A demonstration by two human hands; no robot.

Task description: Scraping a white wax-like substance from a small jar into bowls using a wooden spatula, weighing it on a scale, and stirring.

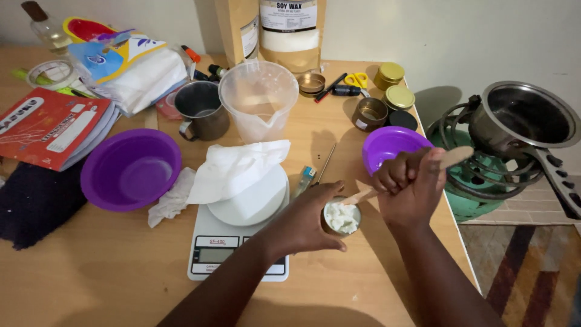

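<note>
Steadying a small tin (342,219) of white wax with curled left hand (308,224), right hand (411,184) fisted around wooden stick (451,157), apparently stirring; gentle pressure needed next.

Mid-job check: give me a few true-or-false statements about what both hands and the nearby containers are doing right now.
1. The left hand steadies a small tin of white wax. True.
2. The right hand grips a metal spoon. False: it grips a wooden stick.
3. The scale carries a white paper towel. True.
4. The large purple bowl is full of wax. False: it looks empty.
5. The steel pot stands on the table. False: it sits on a green burner beside the table.
</note>
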